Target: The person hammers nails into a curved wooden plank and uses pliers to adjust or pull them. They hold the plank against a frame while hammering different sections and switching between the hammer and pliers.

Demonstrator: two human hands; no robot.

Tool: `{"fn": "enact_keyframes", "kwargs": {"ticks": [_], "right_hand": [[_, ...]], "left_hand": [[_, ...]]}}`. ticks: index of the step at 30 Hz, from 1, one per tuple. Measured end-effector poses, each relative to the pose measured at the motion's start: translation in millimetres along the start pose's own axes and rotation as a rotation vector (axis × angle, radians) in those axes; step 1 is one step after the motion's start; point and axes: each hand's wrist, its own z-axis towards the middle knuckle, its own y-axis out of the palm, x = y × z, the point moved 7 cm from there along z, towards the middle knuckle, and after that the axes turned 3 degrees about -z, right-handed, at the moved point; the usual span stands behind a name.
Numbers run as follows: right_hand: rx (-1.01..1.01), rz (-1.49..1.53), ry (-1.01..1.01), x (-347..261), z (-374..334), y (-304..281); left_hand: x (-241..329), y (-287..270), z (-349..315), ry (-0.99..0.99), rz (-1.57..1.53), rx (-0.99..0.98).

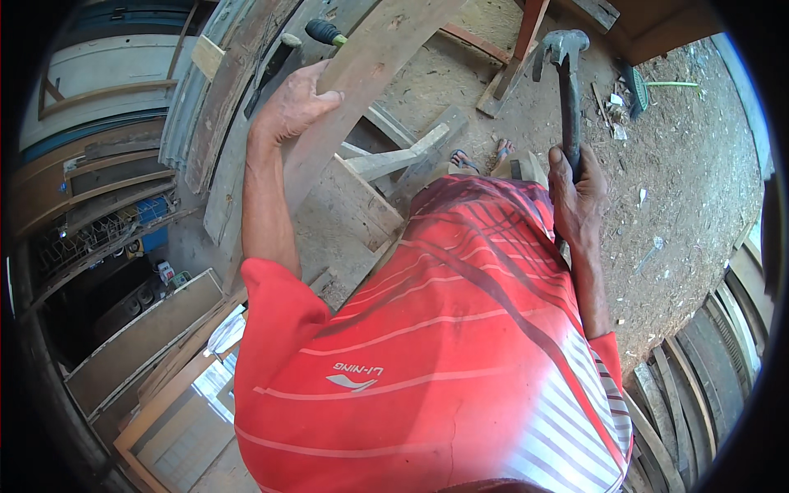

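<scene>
My left hand (297, 105) is closed on the edge of a long wooden plank (362, 82), with the thumb over its broad face. The plank stands tilted and runs from the upper middle down beside my left forearm. In my right hand (580, 191) is a claw hammer (569, 99), gripped round its dark handle with the metal head up. The hammer is apart from the plank. Just beyond my left hand lie a tool with a black-and-green grip (325, 33) and a dark tool with a pale rounded end (279, 59).
Wooden framing (403, 160) stands below the plank, near my feet. Boards (185, 90) lean at the left, by a shelf of clutter (107, 234). A brown wooden piece (678, 29) and a green broom head (635, 90) are at the upper right. Planks (699, 386) lie at the lower right.
</scene>
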Motion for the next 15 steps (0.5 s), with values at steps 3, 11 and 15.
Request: {"fn": "enact_keyframes", "kwargs": {"ticks": [3, 11, 15], "right_hand": [[0.003, -0.004, 0.037, 4.4, -2.3, -0.3], [-0.035, -0.101, 0.068, 5.7, -7.3, 3.3], [-0.028, -0.104, 0.029, -1.4, -9.2, 7.9]], "left_hand": [[-10.5, -6.2, 4.7, -0.024, -0.107, 0.008], [-19.3, -11.6, 11.4, -0.049, -0.153, -0.006], [-18.8, -12.3, 13.2, -0.041, -0.137, 0.005]]}}
